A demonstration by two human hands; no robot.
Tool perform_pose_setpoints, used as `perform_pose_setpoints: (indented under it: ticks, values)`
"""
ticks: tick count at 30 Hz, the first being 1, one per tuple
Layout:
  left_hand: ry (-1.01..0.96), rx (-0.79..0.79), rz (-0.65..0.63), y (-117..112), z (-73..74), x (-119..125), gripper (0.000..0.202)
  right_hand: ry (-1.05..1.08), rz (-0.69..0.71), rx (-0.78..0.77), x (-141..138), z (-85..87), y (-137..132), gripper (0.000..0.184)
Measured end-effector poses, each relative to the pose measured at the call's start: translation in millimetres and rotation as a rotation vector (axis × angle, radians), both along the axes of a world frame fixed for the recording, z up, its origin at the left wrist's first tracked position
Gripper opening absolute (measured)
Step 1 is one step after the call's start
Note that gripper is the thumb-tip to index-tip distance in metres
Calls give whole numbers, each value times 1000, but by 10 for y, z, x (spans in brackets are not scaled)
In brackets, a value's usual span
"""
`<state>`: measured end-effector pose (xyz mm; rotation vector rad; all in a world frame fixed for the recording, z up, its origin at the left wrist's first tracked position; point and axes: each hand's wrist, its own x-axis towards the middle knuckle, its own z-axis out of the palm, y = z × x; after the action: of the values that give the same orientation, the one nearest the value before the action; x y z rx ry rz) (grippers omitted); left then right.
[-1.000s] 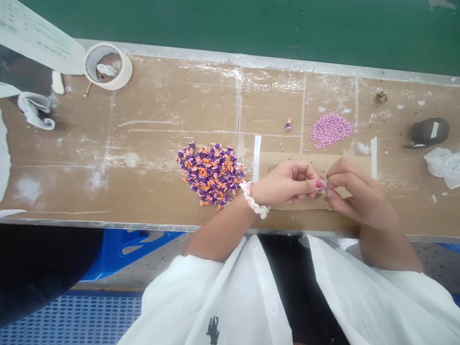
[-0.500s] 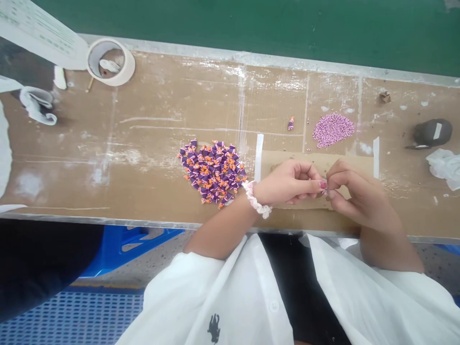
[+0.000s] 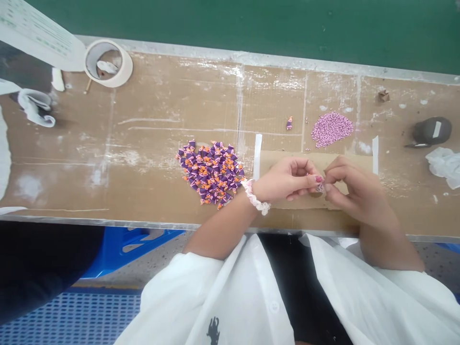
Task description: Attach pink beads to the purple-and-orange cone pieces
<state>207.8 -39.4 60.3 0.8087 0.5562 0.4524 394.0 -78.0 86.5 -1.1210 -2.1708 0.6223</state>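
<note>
My left hand [image 3: 287, 182] and my right hand [image 3: 354, 191] meet fingertip to fingertip over a taped-down cardboard sheet [image 3: 273, 160] near the table's front edge. Both are closed in a pinch on one tiny piece [image 3: 321, 187], too small to name. A white scrunchie [image 3: 255, 199] sits on my left wrist. Just left of that wrist lies a heap of several small purple and orange pieces [image 3: 212, 172]. Beyond my hands lies a pile of tiny pink bits [image 3: 331, 128], with a single purple and orange piece [image 3: 289, 123] left of it.
A roll of masking tape [image 3: 108, 62] stands at the back left beside a paper sheet [image 3: 36, 36] and white scraps [image 3: 36, 106]. A dark grey object [image 3: 429, 132] and crumpled white tissue [image 3: 445, 165] lie at the right. The brown table [image 3: 161, 120] ends in a green surface [image 3: 251, 24].
My hands stay pinched together in the same spot; the fingers shift only slightly around the tiny piece. The view drifts a little.
</note>
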Motion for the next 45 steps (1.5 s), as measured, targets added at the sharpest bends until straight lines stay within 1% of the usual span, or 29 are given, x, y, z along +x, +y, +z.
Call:
perform_pose_setpoints:
  ticks: [1,3,5,6,8,9,10,12,13,15,19,23,26,28,31,33,35,37,39,41,45]
  values:
    - [17,40,51,25,-26,7,39,16,-25,0,25,-32,37,15]
    - [113,140,224,105,-99,27,30,22,-113,34,89,-136,135,11]
    - [246,222,437,218,-195,52,19,-54,-222,110,154,-277,248,10]
    - [303,246,522,279,-246,67,15,-120,-250,146,180,-349,302,10]
    - [379,273,621,389,-340,94,6,-238,-255,172,209,-474,391,10]
    - [400,283,643,431,-378,106,8,-283,-243,167,210,-519,423,10]
    - [411,293,652,460,-408,115,15,-316,-230,159,203,-549,445,10]
    - [416,312,647,483,-444,124,27,-361,-209,147,172,-569,464,10]
    - [415,328,641,480,-452,125,30,-375,-202,147,152,-563,465,11]
    - [408,371,637,460,-456,121,26,-401,-190,147,112,-537,459,13]
    - [385,424,656,422,-435,114,8,-461,-192,154,45,-513,454,15]
    - [383,429,645,378,-381,123,8,-552,-206,167,0,-584,479,20]
    - [377,455,607,313,-332,138,9,-593,-206,162,16,-656,518,16]
    - [375,485,576,261,-308,150,9,-554,-191,151,61,-670,541,11]
    - [351,501,520,185,-291,175,9,-349,-170,121,136,-601,541,10]
    - [286,430,448,142,-292,193,11,-152,-167,96,158,-510,507,9]
    - [176,297,370,106,-294,208,16,22,-149,79,145,-416,451,8]
    - [57,140,311,78,-289,213,24,130,-109,57,112,-344,390,8]
    - [-25,6,274,64,-273,206,32,163,-74,38,77,-297,341,7]
    - [-54,-77,247,63,-252,191,37,146,-61,37,53,-262,308,8]
    - [-58,-110,209,80,-218,159,42,85,-54,86,49,-196,279,9]
